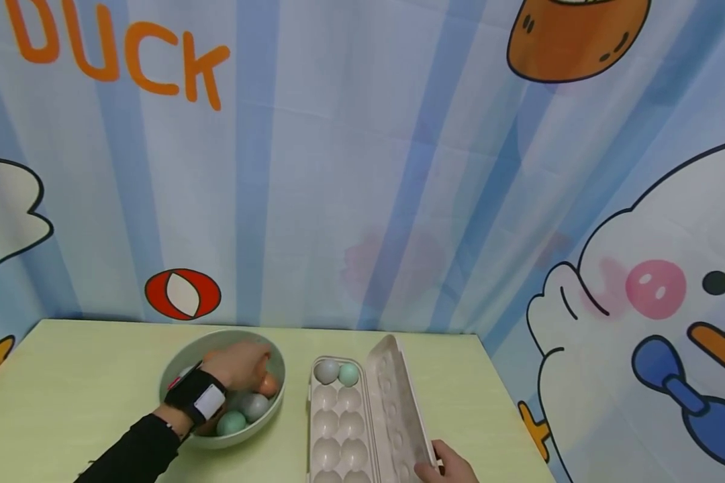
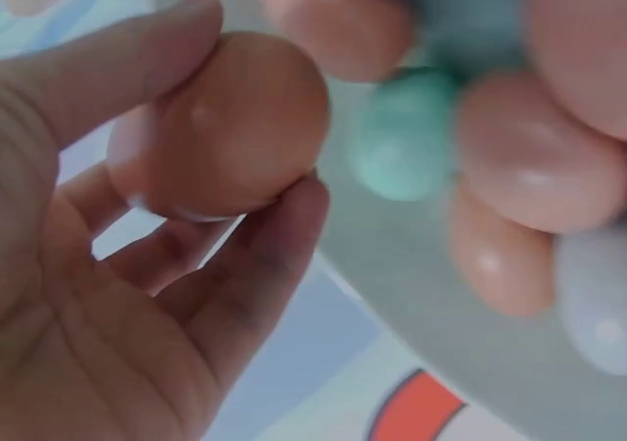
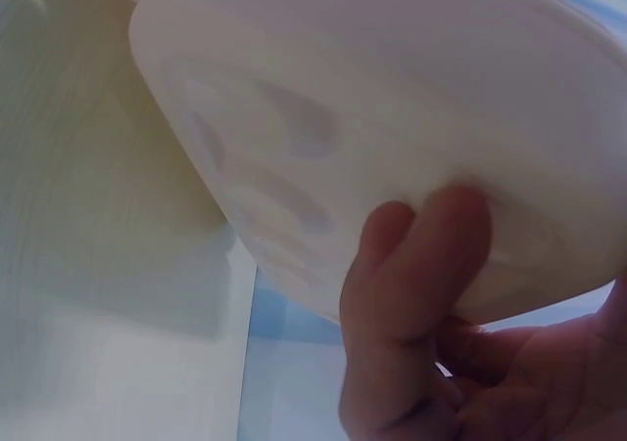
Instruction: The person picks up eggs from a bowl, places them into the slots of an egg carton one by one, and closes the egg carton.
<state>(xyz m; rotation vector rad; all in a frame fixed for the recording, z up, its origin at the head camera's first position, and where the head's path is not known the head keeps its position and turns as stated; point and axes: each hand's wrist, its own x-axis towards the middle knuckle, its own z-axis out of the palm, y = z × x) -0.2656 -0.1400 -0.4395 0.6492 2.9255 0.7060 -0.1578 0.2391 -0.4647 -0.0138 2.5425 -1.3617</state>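
My left hand (image 1: 237, 365) reaches into a pale green bowl (image 1: 246, 439) on the table. In the left wrist view its thumb and fingers pinch a brown egg (image 2: 235, 118) by the bowl's wall. Several other eggs lie in the bowl, among them a green egg (image 1: 231, 422) and a grey egg (image 1: 254, 406). To the right, an egg carton (image 1: 370, 429) stands with its lid (image 1: 395, 392) raised. A grey egg (image 1: 327, 371) and a green egg (image 1: 348, 374) sit in its far row. My right hand (image 1: 450, 464) grips the lid's near right edge, fingers over the moulded side.
A pale yellow table (image 1: 84, 389) carries both bowl and carton. Close behind its far edge hangs a blue striped curtain (image 1: 314, 201) with cartoon ducks, which also runs along the right side. The bowl stands a short way left of the carton.
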